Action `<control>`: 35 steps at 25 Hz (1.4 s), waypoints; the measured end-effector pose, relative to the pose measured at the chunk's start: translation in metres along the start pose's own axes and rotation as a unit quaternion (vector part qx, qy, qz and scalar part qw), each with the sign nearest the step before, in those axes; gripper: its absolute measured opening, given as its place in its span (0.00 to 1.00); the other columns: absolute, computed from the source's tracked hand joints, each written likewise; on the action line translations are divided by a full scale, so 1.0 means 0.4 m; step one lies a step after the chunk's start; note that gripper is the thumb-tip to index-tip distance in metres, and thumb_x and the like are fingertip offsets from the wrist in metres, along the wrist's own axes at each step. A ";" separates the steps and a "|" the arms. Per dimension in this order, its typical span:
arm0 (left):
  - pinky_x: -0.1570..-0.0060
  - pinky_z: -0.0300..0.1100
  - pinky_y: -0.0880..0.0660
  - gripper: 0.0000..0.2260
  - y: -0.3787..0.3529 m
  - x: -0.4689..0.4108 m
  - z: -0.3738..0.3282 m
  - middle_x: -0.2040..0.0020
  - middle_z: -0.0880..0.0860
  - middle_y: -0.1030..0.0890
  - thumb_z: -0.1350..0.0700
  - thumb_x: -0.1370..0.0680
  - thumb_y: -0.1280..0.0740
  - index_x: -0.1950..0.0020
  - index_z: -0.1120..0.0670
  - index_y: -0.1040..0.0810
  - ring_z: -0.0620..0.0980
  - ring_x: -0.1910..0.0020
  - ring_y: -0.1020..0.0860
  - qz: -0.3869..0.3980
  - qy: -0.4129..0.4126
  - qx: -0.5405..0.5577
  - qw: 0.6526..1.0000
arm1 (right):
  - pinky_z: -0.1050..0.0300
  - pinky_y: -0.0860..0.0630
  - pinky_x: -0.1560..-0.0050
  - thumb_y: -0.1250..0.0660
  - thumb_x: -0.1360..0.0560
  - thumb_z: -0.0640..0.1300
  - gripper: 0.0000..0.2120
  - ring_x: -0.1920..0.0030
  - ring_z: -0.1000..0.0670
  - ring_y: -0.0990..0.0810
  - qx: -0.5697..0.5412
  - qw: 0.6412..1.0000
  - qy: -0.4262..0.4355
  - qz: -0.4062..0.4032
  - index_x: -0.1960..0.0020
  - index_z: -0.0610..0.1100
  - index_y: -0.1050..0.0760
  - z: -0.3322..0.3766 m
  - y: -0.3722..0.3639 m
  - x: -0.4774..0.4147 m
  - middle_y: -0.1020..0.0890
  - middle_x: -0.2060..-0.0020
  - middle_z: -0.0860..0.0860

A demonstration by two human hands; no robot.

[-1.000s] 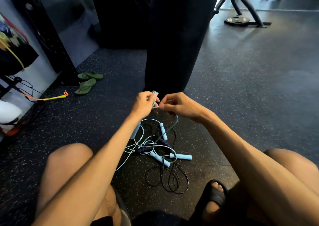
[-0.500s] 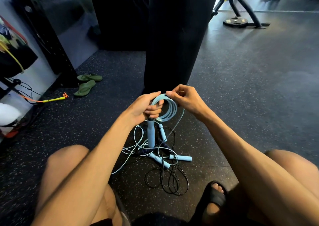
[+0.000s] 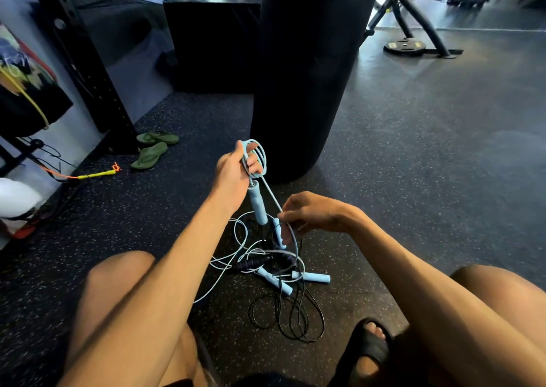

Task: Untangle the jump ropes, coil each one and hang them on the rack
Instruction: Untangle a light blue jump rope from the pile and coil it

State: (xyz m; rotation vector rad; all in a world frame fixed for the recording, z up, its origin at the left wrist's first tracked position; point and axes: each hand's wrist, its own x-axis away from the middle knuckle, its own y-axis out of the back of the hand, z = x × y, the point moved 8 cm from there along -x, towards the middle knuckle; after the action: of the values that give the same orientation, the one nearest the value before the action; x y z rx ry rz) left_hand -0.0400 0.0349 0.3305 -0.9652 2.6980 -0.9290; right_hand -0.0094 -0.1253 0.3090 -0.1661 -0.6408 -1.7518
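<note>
My left hand [image 3: 235, 171] is raised and closed around a small coil of light blue jump rope [image 3: 256, 155], whose blue handle [image 3: 257, 205] hangs below the fist. From the coil a taut strand runs down to my right hand [image 3: 310, 212], which pinches it lower and nearer to me. Under both hands, on the floor, lies a tangled pile of ropes [image 3: 271, 264]: light blue cords, other blue handles [image 3: 311, 277], a dark purple handle [image 3: 251, 264] and thin black rope loops [image 3: 291, 315]. A black rack upright [image 3: 85, 59] stands at the left.
A black punching bag [image 3: 304, 70] hangs just beyond my hands. Green flip-flops [image 3: 152, 150] and a yellow-orange cord [image 3: 88, 175] lie at the left. A black box [image 3: 212, 32] and a weight plate stand [image 3: 404, 45] sit further back. My bare knees and sandalled foot [image 3: 369, 345] frame the pile.
My left hand has lifted the blue coil higher and away. My right hand let go of the coil, dropped down and slid along the strand toward the pile.
</note>
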 end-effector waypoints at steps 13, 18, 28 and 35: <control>0.73 0.32 0.33 0.15 -0.021 0.054 0.084 0.76 0.46 0.24 0.55 0.17 0.40 0.59 0.60 0.21 0.39 0.77 0.28 0.127 -0.015 -0.574 0.809 | 0.61 0.32 0.68 0.37 0.19 0.48 0.18 0.69 0.52 0.28 0.039 0.985 0.135 -0.103 0.56 0.32 0.22 0.093 0.082 -0.018 0.24 0.69 0.45; 0.76 0.40 0.44 0.19 -0.034 0.074 0.133 0.79 0.48 0.40 0.50 0.16 0.45 0.62 0.58 0.27 0.44 0.82 0.43 0.226 0.174 -0.329 0.900 | 0.62 0.34 0.72 0.39 0.18 0.48 0.17 0.74 0.52 0.30 -0.067 0.954 0.166 -0.242 0.61 0.41 0.26 0.099 0.153 -0.027 0.27 0.74 0.46; 0.74 0.37 0.39 0.18 -0.068 0.049 0.074 0.76 0.46 0.39 0.46 0.17 0.46 0.58 0.57 0.29 0.43 0.78 0.42 0.200 0.150 0.002 0.968 | 0.35 0.23 0.49 0.41 0.17 0.49 0.11 0.63 0.45 0.22 -0.187 0.964 0.074 -0.173 0.48 0.41 0.31 -0.048 0.110 -0.087 0.22 0.66 0.45; 0.63 0.40 0.34 0.14 0.016 0.019 0.039 0.70 0.50 0.33 0.52 0.16 0.45 0.53 0.60 0.27 0.46 0.69 0.34 0.053 0.036 0.024 0.998 | 0.49 0.27 0.55 0.33 0.22 0.39 0.04 0.59 0.48 0.21 0.012 1.000 -0.009 -0.026 0.55 0.38 0.24 -0.158 -0.015 -0.101 0.14 0.56 0.39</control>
State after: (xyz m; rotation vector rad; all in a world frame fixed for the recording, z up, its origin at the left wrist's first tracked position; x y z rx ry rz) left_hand -0.0444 0.0262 0.3148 -0.7866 2.7404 -1.0215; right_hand 0.0104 -0.1215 0.2364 -0.1496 -0.6844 -1.7943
